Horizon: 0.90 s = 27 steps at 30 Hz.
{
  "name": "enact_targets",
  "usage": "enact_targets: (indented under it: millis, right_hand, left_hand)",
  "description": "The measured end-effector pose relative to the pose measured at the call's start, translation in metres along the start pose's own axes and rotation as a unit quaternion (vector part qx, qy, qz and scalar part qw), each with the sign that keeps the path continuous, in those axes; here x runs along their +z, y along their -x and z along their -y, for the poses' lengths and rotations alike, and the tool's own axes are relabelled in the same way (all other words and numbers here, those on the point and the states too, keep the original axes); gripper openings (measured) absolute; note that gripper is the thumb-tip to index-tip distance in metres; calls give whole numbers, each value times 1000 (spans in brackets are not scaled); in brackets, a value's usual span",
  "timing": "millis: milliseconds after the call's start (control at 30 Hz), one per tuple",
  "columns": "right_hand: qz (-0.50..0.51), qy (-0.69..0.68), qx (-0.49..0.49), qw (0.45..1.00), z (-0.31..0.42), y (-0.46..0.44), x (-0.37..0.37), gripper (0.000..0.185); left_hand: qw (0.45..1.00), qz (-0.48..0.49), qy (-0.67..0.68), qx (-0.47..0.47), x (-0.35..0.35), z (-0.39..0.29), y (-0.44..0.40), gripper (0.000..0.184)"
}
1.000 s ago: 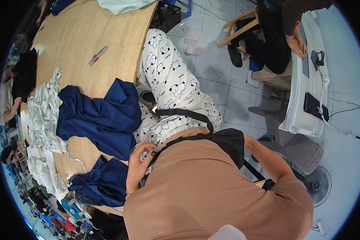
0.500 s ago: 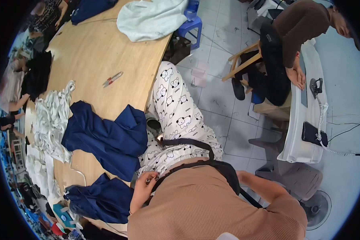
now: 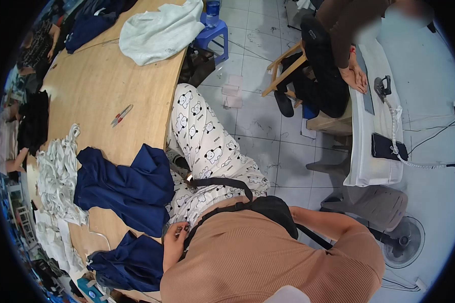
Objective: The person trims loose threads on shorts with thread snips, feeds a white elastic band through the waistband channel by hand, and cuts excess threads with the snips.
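My left hand [image 3: 175,243] is at the left side of my waist, its fingers curled in beside the black strap [image 3: 199,220] and the table edge; whatever they hold is too small to tell. My right arm [image 3: 321,222] bends in to my waist, where the black pouch [image 3: 275,209] hides the fingers of my right hand. Dark blue cloth [image 3: 124,189] lies crumpled on the wooden table [image 3: 98,96], with a second blue piece [image 3: 131,262] nearer my left hand. Red-handled snips [image 3: 121,116] rest further up the table.
White cloth strips [image 3: 60,177] lie along the table's left side, grey-white fabric [image 3: 159,33] at its far end. Beyond is a blue stool [image 3: 215,38]. At right, a co-worker's hands [image 3: 355,76] rest on an ironing table [image 3: 361,161] with an iron [image 3: 382,87]. A fan [image 3: 402,242] stands below.
Between the last two frames the view swings, and the table and clothes shift left. My left hand stays at my waist, with its fingers more curled than a second ago.
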State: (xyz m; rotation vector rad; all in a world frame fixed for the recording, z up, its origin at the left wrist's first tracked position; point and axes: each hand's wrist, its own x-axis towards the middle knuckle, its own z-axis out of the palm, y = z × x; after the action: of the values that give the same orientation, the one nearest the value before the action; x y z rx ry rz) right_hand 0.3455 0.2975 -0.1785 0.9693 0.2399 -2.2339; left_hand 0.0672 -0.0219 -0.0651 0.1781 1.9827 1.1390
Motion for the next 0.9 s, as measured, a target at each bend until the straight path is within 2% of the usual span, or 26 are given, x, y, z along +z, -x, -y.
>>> enact_targets:
  millis: [100,167,200,233,267,300,333,367,400,433,467,500,533,567,600,633,667,700,733,767,800,833,867,900]
  right_hand:
    - [-1,45,3,999,8,1,-10,40]
    - [-24,163,8,986,36,1,-20,40]
    - [-76,279,40,957,64,4,-26,40]
    - [-155,394,74,903,106,3,-13,45]
    - [-226,491,125,832,149,3,1,50]
    - [-267,727,45,631,194,-15,-17,43]
    - [-437,740,-143,490,227,-20,-7,39]
    - [-497,708,-312,393,261,-24,26,36]
    - [-478,646,-458,380,294,-28,77,34]
    - [-379,582,-591,411,320,-33,133,31]
    - [-274,482,-697,455,336,-46,190,29]
    - [-266,458,-725,441,336,-51,261,29]
    - [-220,457,-770,388,334,-64,313,27]
    - [-189,438,-802,359,330,-97,345,26]
    - [-79,432,-817,372,313,-133,381,28]
    - [-42,475,-813,335,290,-155,410,29]
    - [11,476,-797,371,255,-168,433,26]
    - [6,587,-766,263,238,-205,442,24]
    - [23,657,-664,356,202,-196,451,32]
    - [16,629,-743,227,174,-247,432,46]
    - [38,729,-636,250,156,-246,422,58]
    - [32,783,-576,230,143,-264,404,62]
    - [16,830,-501,245,134,-278,386,61]
    - [14,831,-502,239,131,-274,383,59]
  left_hand:
    - [1000,5,8,-10,5,-6,1,18]
    - [1000,7,26,-16,9,-11,4,18]
    - [1000,8,23,-13,8,-13,5,18]
    - [1000,9,18,-8,6,-13,4,18]
    - [1000,7,26,7,5,-4,0,19]
    - [999,-7,-4,44,4,-10,-4,19]
    - [995,-20,-32,88,2,-21,-8,19]
    - [991,-34,-20,125,-2,-24,-17,18]
    - [988,-57,-24,143,-12,-28,-26,18]
    - [982,-102,-44,154,-27,-33,-35,17]
    - [953,-171,-84,234,-40,-56,-39,14]
    - [931,-231,-104,262,-58,-62,-45,14]
    - [910,-291,-122,268,-73,-70,-48,17]
    - [889,-329,-114,298,-92,-67,-53,20]
    - [877,-365,-94,296,-111,-58,-60,22]
    - [859,-406,-95,297,-120,-56,-63,22]
    - [839,-446,-97,296,-129,-55,-64,23]
    - [842,-461,-130,250,-139,-49,-62,26]
    - [837,-468,-128,255,-149,-31,-63,26]
    - [789,-507,-231,259,-158,-6,-71,31]
    - [723,-553,-323,259,-161,14,-82,36]
    - [737,-553,-309,234,-159,34,-89,43]
    - [755,-544,-304,206,-159,56,-90,51]
    - [782,-517,-320,135,-161,78,-91,53]
